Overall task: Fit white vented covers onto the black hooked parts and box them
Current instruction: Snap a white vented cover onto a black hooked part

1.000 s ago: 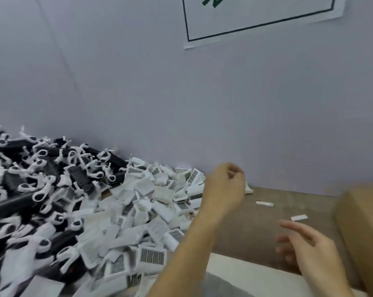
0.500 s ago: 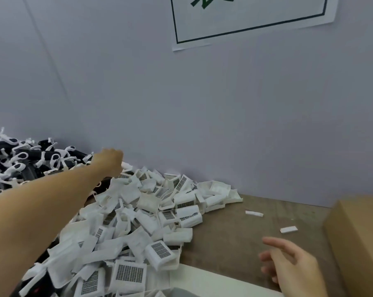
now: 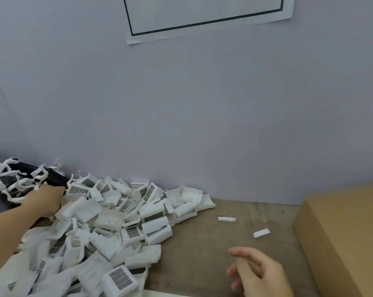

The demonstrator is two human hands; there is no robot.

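Reaching far left, left hand [image 3: 45,201] at a black hooked part [image 3: 57,179], grasp unclear; right hand [image 3: 260,273] hovering, fingers [image 3: 243,254] relaxed.

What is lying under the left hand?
The left hand reaches into the black hooked parts beside the white vented covers. Its fingers are hidden, so whether it grips one is unclear.

White vented covers [image 3: 108,219] lie heaped along the table's [image 3: 202,243] left side; black hooked parts [image 3: 20,176] pile at its far-left corner; cardboard box [image 3: 342,232] at right edge
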